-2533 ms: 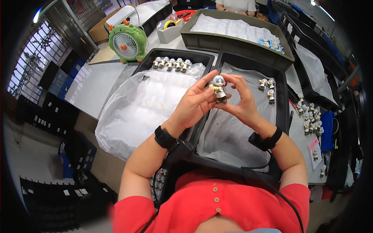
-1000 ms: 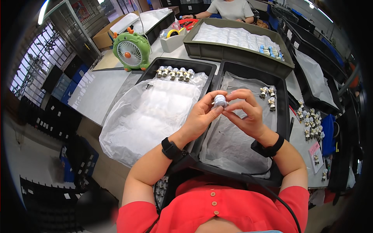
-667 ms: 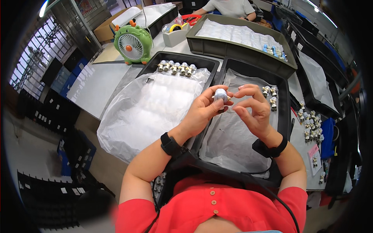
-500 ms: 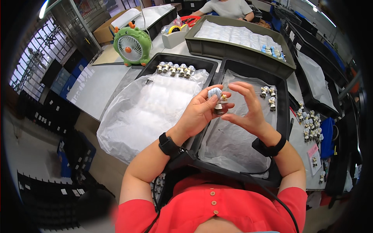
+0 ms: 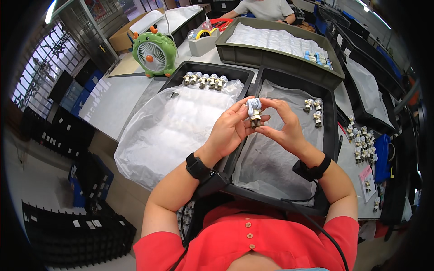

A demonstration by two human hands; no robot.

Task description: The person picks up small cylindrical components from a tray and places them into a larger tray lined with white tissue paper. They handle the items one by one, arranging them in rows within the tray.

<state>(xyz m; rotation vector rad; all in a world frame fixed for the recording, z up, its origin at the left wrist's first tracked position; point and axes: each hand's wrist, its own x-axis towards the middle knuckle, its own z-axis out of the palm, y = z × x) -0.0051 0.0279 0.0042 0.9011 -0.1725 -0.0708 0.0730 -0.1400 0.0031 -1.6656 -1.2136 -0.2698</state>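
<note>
A small figurine (image 5: pixel 255 112) with pale blue-grey hair, a white and gold body and dark feet stands upright between my hands, above the inner walls of two black trays. My left hand (image 5: pixel 229 130) grips it from the left, fingertips at its head and side. From the other side my right hand (image 5: pixel 288 128) pinches it, index finger by the head and thumb by the feet. The right tray (image 5: pixel 329 135), lined with translucent film, holds three similar figurines (image 5: pixel 317 113). In the left tray (image 5: pixel 244 75), a row of several figurines (image 5: pixel 205 80) lies along the far end on white padding.
Behind the trays stand a green fan (image 5: pixel 155 53), a grey holder (image 5: pixel 201 45) with tape and a large olive bin (image 5: pixel 280 63) with blue-haired figurines. A pile of figurines (image 5: pixel 364 145) lies at the right, beside a blue object (image 5: pixel 382 156). Another person (image 5: pixel 264 7) sits across the table.
The figurine has turned in my left hand, with more of its hair showing. My right hand has moved left and closed its finger and thumb on it.
</note>
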